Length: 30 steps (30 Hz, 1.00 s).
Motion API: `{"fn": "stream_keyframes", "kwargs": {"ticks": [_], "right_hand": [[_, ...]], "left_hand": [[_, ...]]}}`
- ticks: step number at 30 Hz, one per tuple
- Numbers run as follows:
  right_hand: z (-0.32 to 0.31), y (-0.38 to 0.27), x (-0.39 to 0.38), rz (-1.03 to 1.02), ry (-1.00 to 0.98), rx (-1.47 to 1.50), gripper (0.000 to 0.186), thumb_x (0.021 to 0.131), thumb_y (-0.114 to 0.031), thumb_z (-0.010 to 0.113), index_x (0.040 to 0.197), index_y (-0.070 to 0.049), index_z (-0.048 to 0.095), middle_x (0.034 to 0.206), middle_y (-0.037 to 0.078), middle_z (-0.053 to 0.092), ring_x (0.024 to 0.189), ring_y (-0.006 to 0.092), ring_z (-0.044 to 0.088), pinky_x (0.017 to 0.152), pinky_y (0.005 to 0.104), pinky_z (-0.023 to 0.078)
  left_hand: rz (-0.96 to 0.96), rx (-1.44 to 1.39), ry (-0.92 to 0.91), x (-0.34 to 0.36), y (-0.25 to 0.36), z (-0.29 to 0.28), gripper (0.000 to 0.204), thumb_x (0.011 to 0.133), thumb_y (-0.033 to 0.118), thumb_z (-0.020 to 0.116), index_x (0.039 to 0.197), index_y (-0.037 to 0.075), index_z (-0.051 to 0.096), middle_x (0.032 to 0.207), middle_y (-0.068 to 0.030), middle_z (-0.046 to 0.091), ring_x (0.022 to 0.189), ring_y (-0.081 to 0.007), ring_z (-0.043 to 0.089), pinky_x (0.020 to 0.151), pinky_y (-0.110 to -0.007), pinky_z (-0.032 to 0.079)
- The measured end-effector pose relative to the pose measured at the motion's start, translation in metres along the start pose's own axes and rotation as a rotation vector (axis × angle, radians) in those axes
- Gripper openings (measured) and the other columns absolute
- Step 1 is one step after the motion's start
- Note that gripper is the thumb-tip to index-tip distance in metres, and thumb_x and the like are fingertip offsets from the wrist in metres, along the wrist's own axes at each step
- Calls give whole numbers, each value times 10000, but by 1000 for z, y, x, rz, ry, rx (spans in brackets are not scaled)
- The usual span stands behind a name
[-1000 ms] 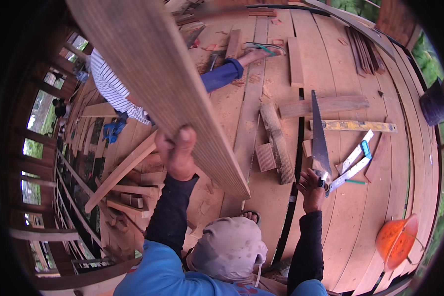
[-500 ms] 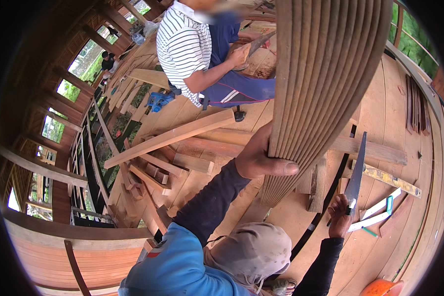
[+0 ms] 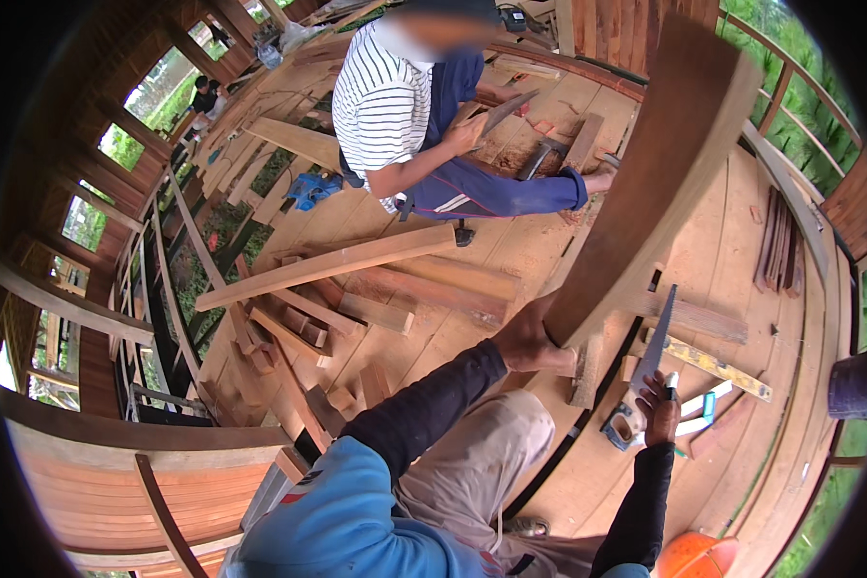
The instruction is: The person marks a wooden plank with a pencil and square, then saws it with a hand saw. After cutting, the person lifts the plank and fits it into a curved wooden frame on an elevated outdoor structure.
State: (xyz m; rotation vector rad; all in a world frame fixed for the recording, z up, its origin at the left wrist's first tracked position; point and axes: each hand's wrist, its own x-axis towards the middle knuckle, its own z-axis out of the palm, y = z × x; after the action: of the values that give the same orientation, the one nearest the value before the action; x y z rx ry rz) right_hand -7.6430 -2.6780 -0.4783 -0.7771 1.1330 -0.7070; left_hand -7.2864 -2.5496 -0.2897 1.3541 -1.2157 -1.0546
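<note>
My left hand (image 3: pixel 535 337) grips the lower end of a wooden board (image 3: pixel 645 183). The board stands raised and tilted, its smooth brown face and pale edge in sight. Over to the right, my right hand (image 3: pixel 661 409) has its fingers bent around a small white-and-black pen-like thing (image 3: pixel 670 385). Just beside that hand a handsaw (image 3: pixel 654 352) lies on the floor, its handle nearest me and its blade pointing away. Close by are a white angled tool with a blue part (image 3: pixel 708 407) and a worn yellow level-like bar (image 3: pixel 718 366).
Ahead, a seated co-worker in a striped shirt (image 3: pixel 385 116) holds a saw (image 3: pixel 504 123). A long beam (image 3: pixel 328 267) and several offcuts lie to the left. Thin strips (image 3: pixel 778 246) rest at the far right, an orange helmet-like thing (image 3: pixel 696 557) at the lower right. Open floor framing is at left.
The board in my left hand has turned from its grooved face to a smooth one, and its lower end has come nearer me. My right hand now shows a white-tipped thing.
</note>
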Motion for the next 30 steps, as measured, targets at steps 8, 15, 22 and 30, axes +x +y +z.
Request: {"fn": "stream_keyframes", "kwargs": {"ticks": [8, 15, 22, 30], "right_hand": [[23, -124, -154, 153, 38, -256, 525, 1113, -427, 456, 1445, -44, 593, 1194, 102, 760, 841, 153, 713, 708, 307, 610], [69, -187, -271, 465, -3, -256, 359, 1088, -356, 537, 1265, -64, 647, 1096, 110, 777, 794, 175, 726, 686, 341, 606], [155, -251, -338, 377, -291, -1130, 537, 1020, -561, 569, 1128, -75, 768, 1128, 197, 770, 1087, 360, 733, 943, 507, 546], [133, -291, -376, 412, -103, -1056, 438, 976, -436, 611, 1193, -86, 760, 1145, 188, 767, 1062, 356, 740, 928, 483, 563]], "left_hand": [[-249, -88, 515, -92, 75, -84, 676, 684, 152, 831, 1305, 42, 587, 1164, -95, 719, 1049, -206, 692, 916, -346, 556], [-368, 1, 824, -182, 176, -179, 659, 723, 177, 889, 1280, 13, 578, 1101, -112, 703, 949, -244, 696, 863, -375, 578], [-532, 11, 669, -268, 248, -184, 612, 673, 107, 825, 1241, -36, 648, 1128, -114, 725, 980, -251, 710, 871, -368, 593], [-874, 306, 127, -215, 261, -71, 621, 657, 150, 859, 1191, -73, 631, 1026, -138, 727, 870, -254, 707, 808, -379, 598]]}}
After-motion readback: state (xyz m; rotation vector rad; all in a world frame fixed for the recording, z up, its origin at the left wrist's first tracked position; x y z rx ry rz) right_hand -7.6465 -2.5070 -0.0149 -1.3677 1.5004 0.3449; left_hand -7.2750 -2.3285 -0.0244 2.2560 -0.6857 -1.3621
